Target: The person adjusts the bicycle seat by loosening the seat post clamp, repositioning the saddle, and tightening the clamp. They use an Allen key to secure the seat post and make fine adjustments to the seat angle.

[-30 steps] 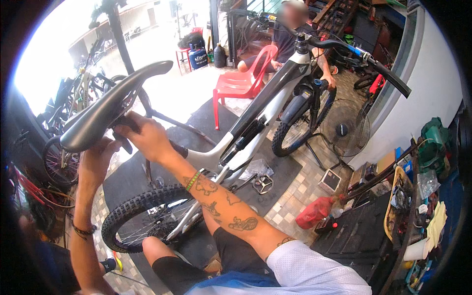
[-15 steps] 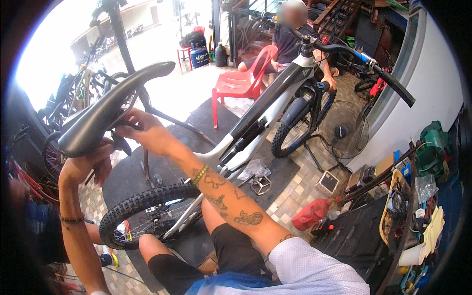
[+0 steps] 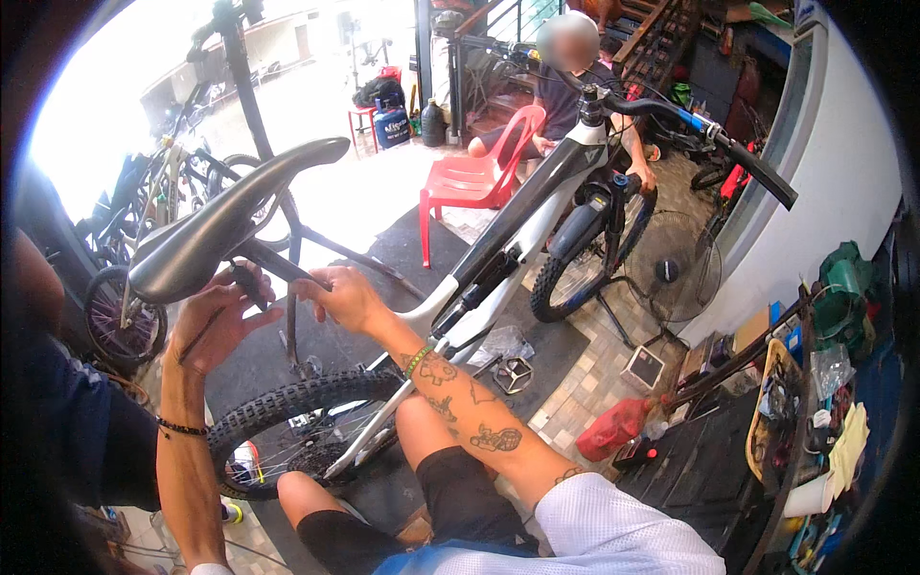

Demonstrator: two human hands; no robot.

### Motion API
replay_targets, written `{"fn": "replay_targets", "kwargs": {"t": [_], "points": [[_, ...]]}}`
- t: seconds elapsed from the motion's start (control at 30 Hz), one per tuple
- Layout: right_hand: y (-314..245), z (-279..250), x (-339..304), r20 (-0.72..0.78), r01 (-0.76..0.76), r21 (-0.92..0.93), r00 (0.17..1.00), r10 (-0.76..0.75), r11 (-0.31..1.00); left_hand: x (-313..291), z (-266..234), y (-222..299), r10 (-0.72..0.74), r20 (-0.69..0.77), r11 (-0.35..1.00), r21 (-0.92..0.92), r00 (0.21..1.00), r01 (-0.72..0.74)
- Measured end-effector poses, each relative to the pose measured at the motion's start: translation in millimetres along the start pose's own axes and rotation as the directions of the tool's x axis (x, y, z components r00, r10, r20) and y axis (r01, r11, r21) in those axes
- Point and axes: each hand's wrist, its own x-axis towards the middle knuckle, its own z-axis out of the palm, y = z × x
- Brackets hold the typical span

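Observation:
A black bicycle saddle (image 3: 216,225) is in front of me on the left, with a dark seatpost (image 3: 276,263) slanting down from beneath it. My right hand (image 3: 347,299) is closed round the lower part of that post. Just under the saddle, my left hand (image 3: 213,324) is palm up, its fingers around a small black part (image 3: 251,286) whose kind I cannot make out. Beyond my right hand stands a white and black mountain bike (image 3: 508,254). Its rear wheel (image 3: 287,412) is by my knees.
A seated person (image 3: 565,86) has a hand near the front wheel. Around the bike are a red plastic chair (image 3: 479,182), a fan (image 3: 668,268) and a pedal (image 3: 513,375) on the dark mat. A cluttered bench (image 3: 805,422) runs along the right; other bikes (image 3: 158,201) stand left.
My right hand has moved from under the saddle, right and down, onto the seatpost. My left hand has turned palm up and shifted right. The saddle shifts slightly right in view.

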Motion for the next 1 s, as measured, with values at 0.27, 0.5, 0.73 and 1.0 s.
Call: {"fn": "replay_targets", "kwargs": {"t": [0.27,0.5,0.73,1.0], "points": [[-4.1,4.5,-2.9,-0.062,0.014,-0.109,0.998,-0.021,0.994,-7.2,9.5,-10.4,0.092,-0.049,0.989,-0.108,0.995,-0.097],[-0.5,4.2,-3.3,-0.090,-0.023,-0.144,0.996,0.010,0.989,2.6,29.3,-37.3,0.248,-0.360,0.955,-0.064,0.899,-0.289],[24.4,8.8,1.8,-0.078,0.020,-0.030,0.997,-0.023,0.999,22.1,39.1,-63.2,0.360,-0.600,0.914,0.076,0.714,-0.398],[5.5,5.7,-13.1,-0.192,0.035,-0.047,0.981,-0.043,0.998,14.2,32.6,-41.0,0.236,-0.407,0.972,0.096,0.882,-0.216]]}}
